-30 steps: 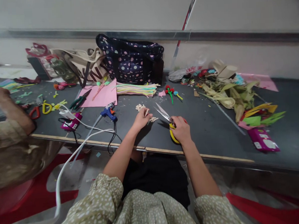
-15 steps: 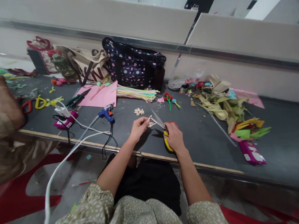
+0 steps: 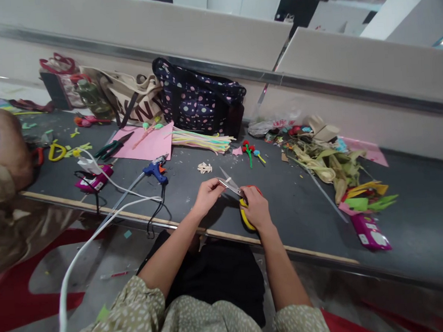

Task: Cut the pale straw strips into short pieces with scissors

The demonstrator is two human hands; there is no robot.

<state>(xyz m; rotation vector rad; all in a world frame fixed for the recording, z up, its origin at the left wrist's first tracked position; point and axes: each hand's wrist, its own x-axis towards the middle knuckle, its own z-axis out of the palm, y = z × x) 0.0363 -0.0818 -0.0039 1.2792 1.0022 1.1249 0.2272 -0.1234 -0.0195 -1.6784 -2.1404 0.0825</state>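
Observation:
My right hand (image 3: 256, 207) grips a pair of scissors (image 3: 247, 218) by the yellow and red handles, its blades parted and pointing up and to the left. The fingers of my left hand (image 3: 209, 195) are pinched together beside the lower blade, holding a small pale piece that they mostly hide. A short white bit (image 3: 228, 179) shows between the blades. Just beyond my left hand lies a small pile of cut pale pieces (image 3: 204, 168). Behind that is a bundle of long, fuzzy pastel pipe cleaners (image 3: 203, 140).
A blue glue gun (image 3: 155, 171) with cords lies left of my hands, near pink paper (image 3: 142, 149) and dark-handled shears (image 3: 112, 147). Bags (image 3: 199, 100) line the back. Dried husks (image 3: 329, 168) and a purple packet (image 3: 370, 232) lie right. Another person's arm (image 3: 10, 147) is at far left.
My left fingertips have moved down against the lower blade, and the white bit now shows between the blades. The scissors have shifted slightly left and down in view. The other person's arm has moved.

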